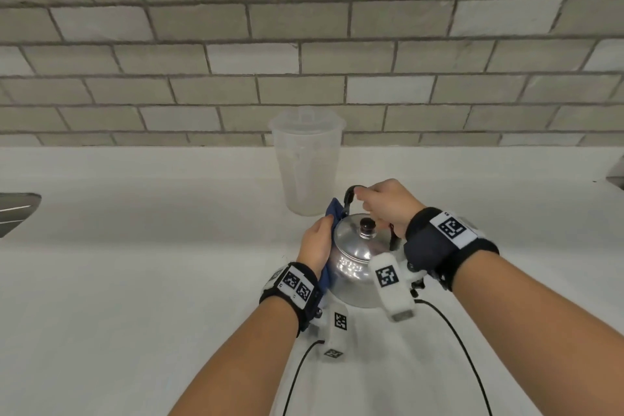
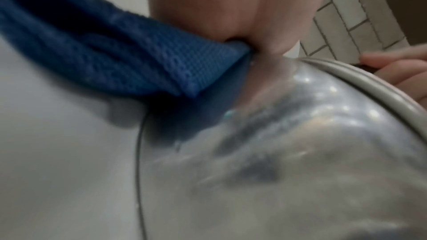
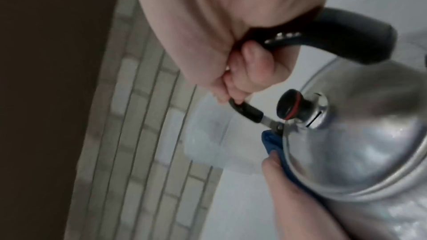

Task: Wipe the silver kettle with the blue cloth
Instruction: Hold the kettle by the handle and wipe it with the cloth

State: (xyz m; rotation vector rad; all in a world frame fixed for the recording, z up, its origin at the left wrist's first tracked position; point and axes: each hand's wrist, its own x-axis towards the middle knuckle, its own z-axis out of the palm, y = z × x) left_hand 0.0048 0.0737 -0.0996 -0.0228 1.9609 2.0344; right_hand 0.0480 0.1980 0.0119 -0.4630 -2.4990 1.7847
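Observation:
The silver kettle (image 1: 351,260) stands on the white counter (image 1: 135,280), its lid topped by a dark knob (image 1: 367,227). My right hand (image 1: 385,203) grips the black handle (image 1: 349,194) arching over the lid; the right wrist view shows its fingers curled round the handle (image 3: 346,37). My left hand (image 1: 315,243) holds the folded blue cloth (image 1: 332,213) against the kettle's left side. In the left wrist view the cloth (image 2: 115,52) is tucked under my hand (image 2: 231,6) and touches the shiny kettle wall (image 2: 300,152).
A translucent plastic jug (image 1: 305,162) stands just behind the kettle, against the grey tiled wall (image 1: 304,44). A metal sink edge (image 1: 17,209) shows at the far left. Black cables (image 1: 456,331) trail from my wrists over the counter in front.

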